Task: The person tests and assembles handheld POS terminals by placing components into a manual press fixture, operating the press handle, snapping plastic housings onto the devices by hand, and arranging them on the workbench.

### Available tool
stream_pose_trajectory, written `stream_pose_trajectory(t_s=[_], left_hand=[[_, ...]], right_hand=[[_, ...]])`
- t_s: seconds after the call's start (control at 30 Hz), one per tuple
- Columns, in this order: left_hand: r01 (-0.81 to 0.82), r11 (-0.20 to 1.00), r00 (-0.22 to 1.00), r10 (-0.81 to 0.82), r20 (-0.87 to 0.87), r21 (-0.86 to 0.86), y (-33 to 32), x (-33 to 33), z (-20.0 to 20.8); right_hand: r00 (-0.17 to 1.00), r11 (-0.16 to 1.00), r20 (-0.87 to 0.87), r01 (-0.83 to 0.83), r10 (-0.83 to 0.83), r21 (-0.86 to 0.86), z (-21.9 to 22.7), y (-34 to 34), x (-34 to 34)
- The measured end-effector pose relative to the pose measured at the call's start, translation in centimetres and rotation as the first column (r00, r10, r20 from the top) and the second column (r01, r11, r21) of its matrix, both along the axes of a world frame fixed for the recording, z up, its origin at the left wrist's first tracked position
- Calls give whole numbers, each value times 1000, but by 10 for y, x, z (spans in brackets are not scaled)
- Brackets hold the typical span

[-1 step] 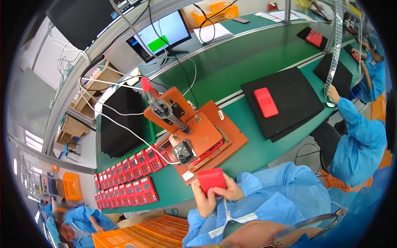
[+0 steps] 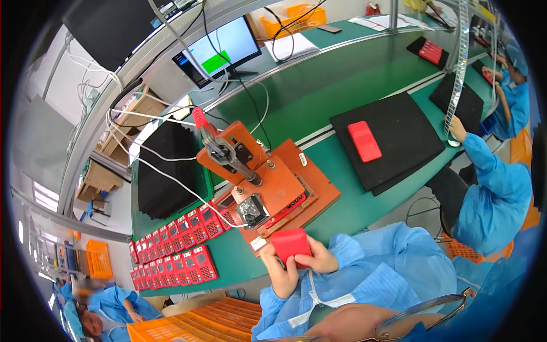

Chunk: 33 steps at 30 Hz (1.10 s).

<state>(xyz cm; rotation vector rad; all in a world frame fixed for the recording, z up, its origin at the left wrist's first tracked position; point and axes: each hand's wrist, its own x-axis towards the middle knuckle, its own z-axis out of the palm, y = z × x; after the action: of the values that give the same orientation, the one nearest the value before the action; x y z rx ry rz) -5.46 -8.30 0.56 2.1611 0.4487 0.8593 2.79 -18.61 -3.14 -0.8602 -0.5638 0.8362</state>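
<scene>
A red handheld keypad terminal (image 2: 291, 246) is between my two hands, close to my chest, its plain red side showing. My left hand (image 2: 281, 277) grips its left and lower edge. My right hand (image 2: 320, 258) closes on the right edge, and both thumbs lie along the near end. Just beyond stands an orange clamp fixture (image 2: 279, 185) with a red-handled toggle lever (image 2: 200, 119) and another red terminal (image 2: 279, 218) partly hidden under its plate. On a black foam mat (image 2: 399, 137) to the right lies a red terminal (image 2: 364, 141), plain side up.
Two rows of red terminals (image 2: 176, 269) with screens and keypads line the bench's left front. Black sheets (image 2: 171, 171) are stacked behind them. A monitor (image 2: 219, 51) stands at the back, with white cables hanging near the fixture. A co-worker's blue sleeve (image 2: 484, 157) is at right; orange crates (image 2: 199, 322) stand below.
</scene>
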Motion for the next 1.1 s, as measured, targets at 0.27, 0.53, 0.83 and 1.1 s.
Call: stream_pose_trajectory(t_s=[0.27,0.53,0.83,1.1], left_hand=[[159,986,975,-150,-164,43,111,39,-5],[383,825,923,-365,127,-415,128,56,-7],[184,545,813,384,438,-818,111,1,-15],[85,671,884,290,367,-737,102,13,7]], right_hand=[[835,944,-526,26,160,329,46,-70,110],[109,934,966,251,235,-255,63,-75,175],[-269,997,961,-23,60,-69,18,71,170],[-307,965,915,87,261,-246,48,23,186]])
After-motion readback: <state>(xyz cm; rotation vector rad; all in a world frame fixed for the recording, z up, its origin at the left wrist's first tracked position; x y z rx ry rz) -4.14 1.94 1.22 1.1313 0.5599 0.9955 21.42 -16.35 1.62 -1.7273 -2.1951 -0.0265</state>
